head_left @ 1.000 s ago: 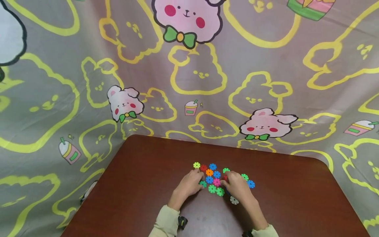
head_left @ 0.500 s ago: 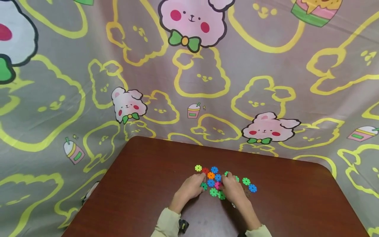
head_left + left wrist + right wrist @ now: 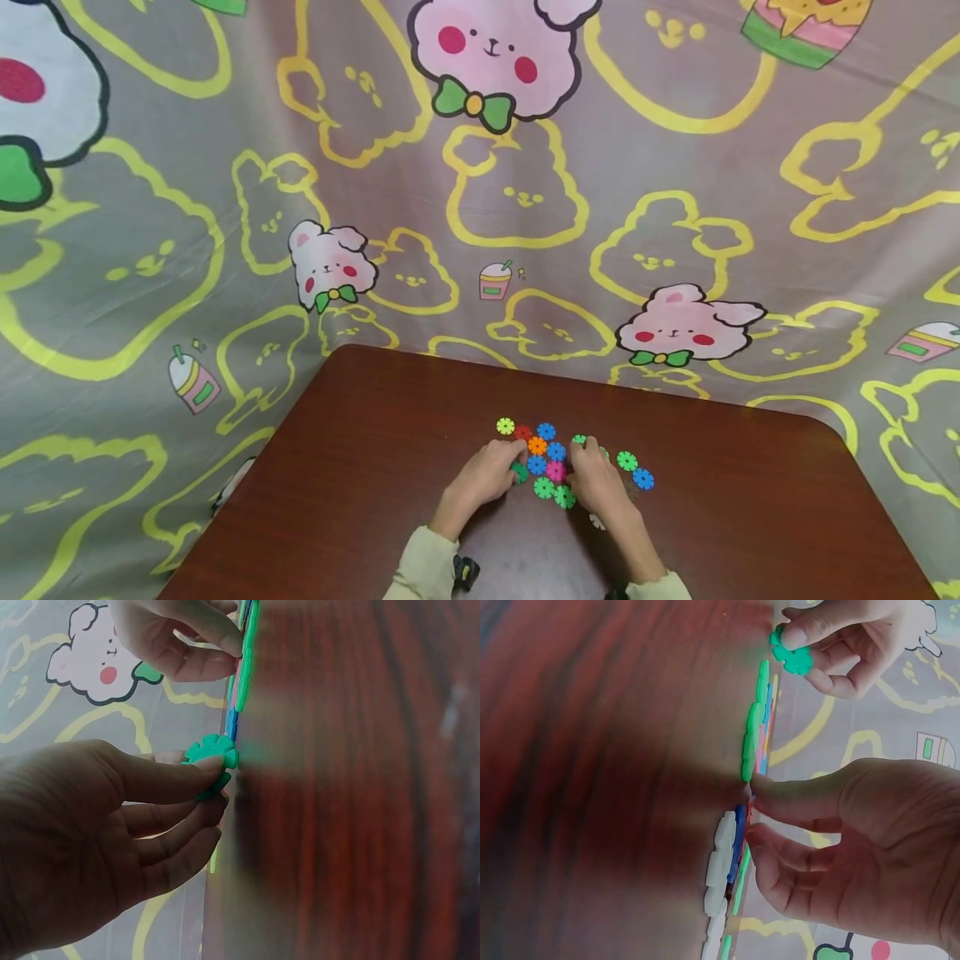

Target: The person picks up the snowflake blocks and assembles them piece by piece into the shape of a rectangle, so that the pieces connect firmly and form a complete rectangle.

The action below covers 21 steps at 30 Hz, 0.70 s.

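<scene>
My left hand (image 3: 487, 471) pinches a green notched disc (image 3: 212, 755) between thumb and fingers. In the left wrist view the disc is tilted up, held by its edge. Across the cluster, my right hand (image 3: 597, 479) is low over the discs with thumb and index finger apart. A red edge (image 3: 749, 811) shows between those fingertips in the right wrist view; whether they touch it I cannot tell. Beside that hand lie a pink disc (image 3: 555, 472) and a blue disc (image 3: 556, 452). Two light green discs (image 3: 544, 487) lie nearer me. The right hand hides some discs.
More notched discs lie flat on the brown table (image 3: 390, 433): yellow (image 3: 506, 426), orange (image 3: 537, 446) and red (image 3: 522, 432) behind, green (image 3: 627, 461) and blue (image 3: 643, 479) at right, white (image 3: 597, 522) by the right wrist. A cartoon-print cloth (image 3: 420, 192) hangs behind.
My right hand has shifted left, covering the red disc that showed beside it earlier. The left hand keeps its green disc almost in place. The head view has tilted slightly.
</scene>
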### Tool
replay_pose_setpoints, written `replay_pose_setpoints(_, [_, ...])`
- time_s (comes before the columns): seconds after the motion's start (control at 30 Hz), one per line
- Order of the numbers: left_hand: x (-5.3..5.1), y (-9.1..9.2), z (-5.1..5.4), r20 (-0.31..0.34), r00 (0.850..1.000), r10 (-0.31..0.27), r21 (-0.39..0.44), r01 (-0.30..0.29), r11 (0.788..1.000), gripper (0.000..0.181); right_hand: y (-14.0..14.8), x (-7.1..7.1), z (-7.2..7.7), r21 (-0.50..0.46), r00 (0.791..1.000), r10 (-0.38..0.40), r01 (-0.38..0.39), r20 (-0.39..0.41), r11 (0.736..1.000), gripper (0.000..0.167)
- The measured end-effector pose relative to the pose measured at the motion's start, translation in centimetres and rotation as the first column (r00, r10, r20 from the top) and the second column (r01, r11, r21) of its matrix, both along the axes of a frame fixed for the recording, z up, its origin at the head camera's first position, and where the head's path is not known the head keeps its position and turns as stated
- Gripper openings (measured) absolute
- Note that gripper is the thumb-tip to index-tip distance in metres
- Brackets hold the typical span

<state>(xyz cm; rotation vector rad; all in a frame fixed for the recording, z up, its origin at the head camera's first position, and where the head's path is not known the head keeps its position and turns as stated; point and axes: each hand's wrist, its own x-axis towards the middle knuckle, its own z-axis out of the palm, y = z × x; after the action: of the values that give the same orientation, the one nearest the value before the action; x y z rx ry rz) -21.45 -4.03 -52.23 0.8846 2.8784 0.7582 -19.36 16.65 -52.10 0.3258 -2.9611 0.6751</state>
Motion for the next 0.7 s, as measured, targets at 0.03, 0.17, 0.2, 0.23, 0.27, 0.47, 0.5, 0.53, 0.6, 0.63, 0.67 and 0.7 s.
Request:
replay_pose_setpoints(0.03, [0.0,0.0,0.1,0.004,1.0,-0.003,0.008,0.003,1.0,0.023,0.0,0.0,0.0,-0.002,1.0,0.006,-0.006,0.0,1.0,0.021])
replay_pose_setpoints(0.17, [-0.1,0.0,0.1,0.007,1.0,-0.009,0.018,0.009,1.0,0.022,0.3,0.1,0.1,-0.001,1.0,0.003,-0.003,-0.001,1.0,0.022])
replay_pose_setpoints(0.2, [0.0,-0.1,0.0,0.011,1.0,-0.009,0.02,0.009,1.0,0.022,0.4,0.1,0.0,0.006,1.0,-0.006,0.006,-0.003,1.0,0.023])
replay_pose_setpoints(0.23, [0.0,0.0,0.0,0.015,1.0,-0.009,0.021,0.009,1.0,0.022,0.5,0.2,0.1,0.014,1.0,-0.014,0.014,-0.002,1.0,0.024])
replay_pose_setpoints(0.27, [0.0,0.0,0.0,0.017,1.0,-0.01,0.023,0.01,1.0,0.022,0.6,0.2,0.1,0.023,1.0,-0.021,0.021,-0.005,1.0,0.027])
replay_pose_setpoints(0.47, [-0.1,0.0,-0.1,0.024,1.0,-0.007,0.05,0.005,0.999,0.023,1.0,0.1,0.2,0.025,0.999,-0.025,0.024,0.022,0.999,0.021])
replay_pose_setpoints(0.5, [-0.1,0.0,-0.1,0.027,1.0,-0.003,0.053,0.002,0.999,0.023,1.0,0.1,0.1,0.015,0.999,-0.019,0.019,0.03,1.0,0.021])
replay_pose_setpoints(0.53, [-0.1,-0.1,-0.1,0.029,1.0,0.0,0.056,-0.002,0.998,0.022,1.1,0.0,0.1,0.006,0.999,-0.017,0.017,0.042,1.0,0.021])
replay_pose_setpoints(0.6, [-0.1,-0.1,-0.1,0.035,0.999,0.006,0.061,-0.008,0.998,0.022,1.4,0.0,0.0,-0.006,0.998,-0.018,0.019,0.062,1.0,0.023])
replay_pose_setpoints(0.63, [-0.1,-0.1,-0.1,0.04,0.999,0.007,0.065,-0.01,0.998,0.022,1.5,0.0,0.0,-0.009,0.997,-0.018,0.019,0.069,1.0,0.024])
replay_pose_setpoints(0.67, [-0.1,-0.1,0.0,0.04,0.999,0.008,0.066,-0.011,0.998,0.021,1.7,0.0,0.0,-0.01,0.997,-0.015,0.016,0.071,1.0,0.025])
replay_pose_setpoints(0.7, [-0.1,-0.1,0.0,0.042,0.999,0.008,0.064,-0.011,0.998,0.021,1.9,0.0,0.0,-0.015,0.997,-0.012,0.013,0.072,1.0,0.026])
